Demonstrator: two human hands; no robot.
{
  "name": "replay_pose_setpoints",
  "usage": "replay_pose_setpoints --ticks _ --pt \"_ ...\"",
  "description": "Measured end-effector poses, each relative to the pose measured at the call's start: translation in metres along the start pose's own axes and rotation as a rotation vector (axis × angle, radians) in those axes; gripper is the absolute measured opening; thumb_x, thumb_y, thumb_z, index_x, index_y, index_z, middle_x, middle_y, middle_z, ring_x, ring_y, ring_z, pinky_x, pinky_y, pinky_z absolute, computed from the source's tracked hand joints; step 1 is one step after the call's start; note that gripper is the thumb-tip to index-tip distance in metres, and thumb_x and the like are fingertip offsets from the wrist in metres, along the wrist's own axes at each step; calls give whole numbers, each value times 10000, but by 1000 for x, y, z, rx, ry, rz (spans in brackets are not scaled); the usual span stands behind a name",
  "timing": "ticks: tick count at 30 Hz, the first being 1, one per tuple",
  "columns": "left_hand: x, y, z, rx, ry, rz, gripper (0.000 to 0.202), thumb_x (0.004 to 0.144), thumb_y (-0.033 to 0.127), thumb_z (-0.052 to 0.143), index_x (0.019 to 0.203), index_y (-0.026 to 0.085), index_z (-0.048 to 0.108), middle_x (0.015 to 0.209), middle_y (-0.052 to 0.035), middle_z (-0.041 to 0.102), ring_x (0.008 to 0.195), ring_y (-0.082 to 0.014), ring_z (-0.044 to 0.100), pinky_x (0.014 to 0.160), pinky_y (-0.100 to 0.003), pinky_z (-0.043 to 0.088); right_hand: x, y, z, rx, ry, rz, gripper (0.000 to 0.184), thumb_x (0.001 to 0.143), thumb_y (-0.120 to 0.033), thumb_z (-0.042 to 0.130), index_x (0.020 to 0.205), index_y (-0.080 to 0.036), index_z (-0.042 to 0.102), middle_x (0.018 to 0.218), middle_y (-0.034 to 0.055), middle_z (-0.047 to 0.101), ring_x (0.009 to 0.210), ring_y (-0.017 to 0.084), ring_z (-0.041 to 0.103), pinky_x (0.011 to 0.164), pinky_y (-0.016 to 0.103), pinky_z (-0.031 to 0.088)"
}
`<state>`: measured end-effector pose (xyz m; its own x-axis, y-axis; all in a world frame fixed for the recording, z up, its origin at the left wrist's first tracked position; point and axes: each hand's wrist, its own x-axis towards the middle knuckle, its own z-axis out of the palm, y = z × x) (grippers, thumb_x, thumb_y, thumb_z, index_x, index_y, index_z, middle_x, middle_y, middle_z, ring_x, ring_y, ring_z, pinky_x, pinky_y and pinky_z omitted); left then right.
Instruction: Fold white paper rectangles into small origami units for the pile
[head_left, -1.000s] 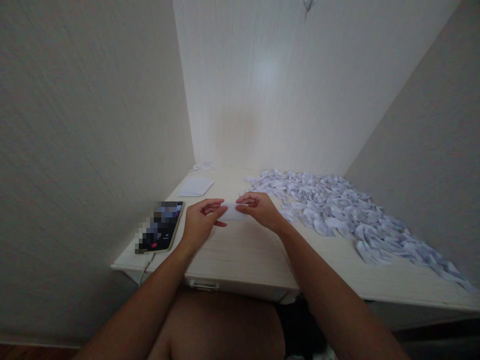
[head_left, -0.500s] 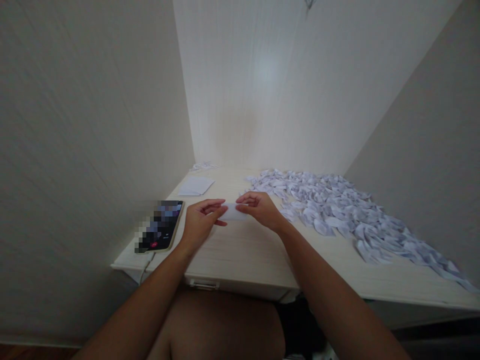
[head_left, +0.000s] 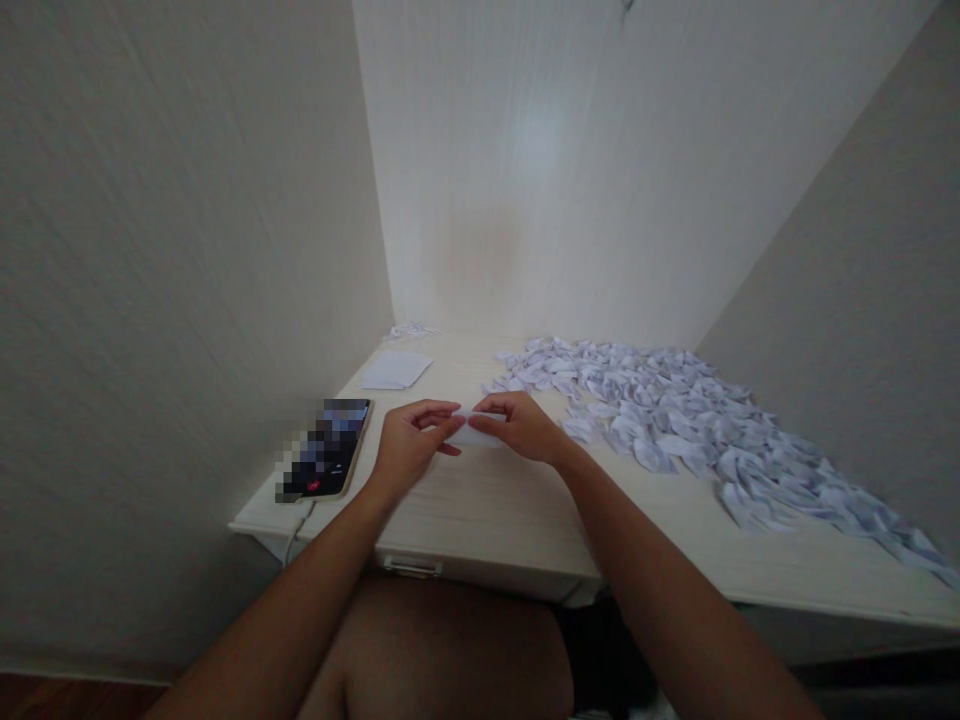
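Observation:
Between my two hands, just above the desk, is a small piece of white paper (head_left: 466, 432) that looks curved or partly rolled. My left hand (head_left: 411, 440) pinches its left part between thumb and fingers. On the other side, my right hand (head_left: 521, 428) pinches the paper with thumb and forefinger, close to the left fingertips. The fingers cover part of the paper. To the right of my right hand spreads a large heap of folded white paper pieces (head_left: 660, 400).
A stack of white paper sheets (head_left: 396, 370) lies at the back left of the desk (head_left: 480, 515). Nearer, a phone (head_left: 330, 450) with a cable (head_left: 294, 530) rests by the left wall. Thin paper scraps (head_left: 412, 329) lie in the far corner. Walls enclose the back and sides.
My fingers have come closer together on the paper, which now looks more curved and shows less of its flat face. The whole view has shifted slightly.

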<state>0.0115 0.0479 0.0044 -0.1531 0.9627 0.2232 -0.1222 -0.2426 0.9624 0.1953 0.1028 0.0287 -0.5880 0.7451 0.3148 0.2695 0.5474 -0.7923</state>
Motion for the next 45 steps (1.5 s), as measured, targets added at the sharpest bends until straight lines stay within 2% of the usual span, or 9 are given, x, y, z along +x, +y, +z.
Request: replay_pose_setpoints --ticks 8,15,23,28,33,38,45 --pt "1 0 0 43 -2 -3 353 638 341 845 893 114 757 790 -59 724 709 -194 688 446 -268 605 1 3 0 -19 -17 7 211 850 -342 643 797 -160 735 746 26 700 700 140 588 674 257 434" --pt "0 -1 0 95 -21 0 337 661 352 831 882 109 758 775 -67 733 639 -174 673 420 -243 574 0 0 3 -42 -57 -10 263 884 -385 619 823 -159 737 723 19 680 662 126 560 637 247 414" --pt "2 -3 -2 71 18 29 359 675 333 821 954 121 741 810 -70 738 702 -180 684 416 -205 531 1 4 5 -55 -22 -32 200 871 -312 618 769 -163 705 705 6 659 659 121 551 663 251 418" --pt "2 -1 -1 55 16 21 419 654 324 832 999 116 719 804 -70 726 692 -182 679 397 -199 504 1 5 5 -36 -46 -18 213 868 -329 623 764 -160 703 710 9 661 661 123 552 663 255 422" --pt "2 -6 -2 24 2 -21 481 625 341 851 1032 124 713 836 -62 700 707 -173 660 415 -207 518 2 4 4 1 36 -12 205 863 -332 627 781 -163 710 749 19 685 702 136 582 683 260 434" --pt "3 -9 0 -6 8 -74 476 591 338 873 983 117 717 850 -70 696 711 -181 664 418 -213 521 3 2 4 61 91 -8 207 859 -340 631 791 -163 714 791 34 708 736 144 608 713 270 448" --pt "1 -3 1 7 20 -70 452 603 340 867 965 112 722 753 -55 722 666 -172 670 461 -232 551 3 2 6 66 128 16 218 853 -357 629 765 -172 704 784 37 711 740 155 611 728 282 456"
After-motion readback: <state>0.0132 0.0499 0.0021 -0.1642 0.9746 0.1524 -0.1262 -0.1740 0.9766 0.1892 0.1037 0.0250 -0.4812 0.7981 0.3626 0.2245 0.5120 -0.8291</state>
